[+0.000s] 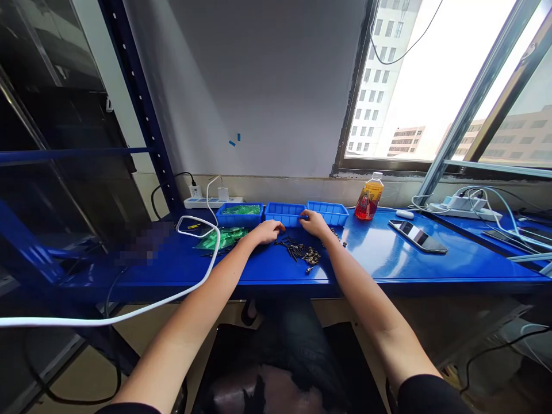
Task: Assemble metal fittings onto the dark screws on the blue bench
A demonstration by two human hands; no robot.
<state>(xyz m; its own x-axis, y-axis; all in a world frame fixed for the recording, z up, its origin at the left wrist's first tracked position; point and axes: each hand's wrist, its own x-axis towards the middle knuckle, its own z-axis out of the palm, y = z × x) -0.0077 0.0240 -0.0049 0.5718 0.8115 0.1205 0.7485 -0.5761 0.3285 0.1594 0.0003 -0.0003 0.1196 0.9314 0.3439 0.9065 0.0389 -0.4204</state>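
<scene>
The person's left hand (pixel 268 231) lies palm down on the blue bench (pixel 379 259), its fingers curled over the near edge of a heap of small dark screws (pixel 297 250); whether the fingertips pinch anything cannot be told, since the hand's back hides them. The right hand (pixel 314 223) rests just behind the heap, fingers bent against the front wall of the middle blue tray (pixel 284 214); its hold is likewise hidden.

Judged from how things lie, the sorting appears to be at an early or middle stage. The heap lies loose on the bench between the two hands, with a few strays at its right edge. The middle tray and the right blue tray (pixel 328 211) look empty or nearly so from this angle, though their floors are mostly out of sight. The left blue tray (pixel 239 214) holds green packets (pixel 240 210), and more green bags (pixel 224 237) lie on the bench before it.

The screws are short, dark and thin, tangled at all angles, with some brassy pieces mixed in at the near side.

Further out, a white cable (pixel 202 276) loops past the left forearm, and a drink bottle (pixel 369 198) and a phone (pixel 417 236) sit to the right.
</scene>
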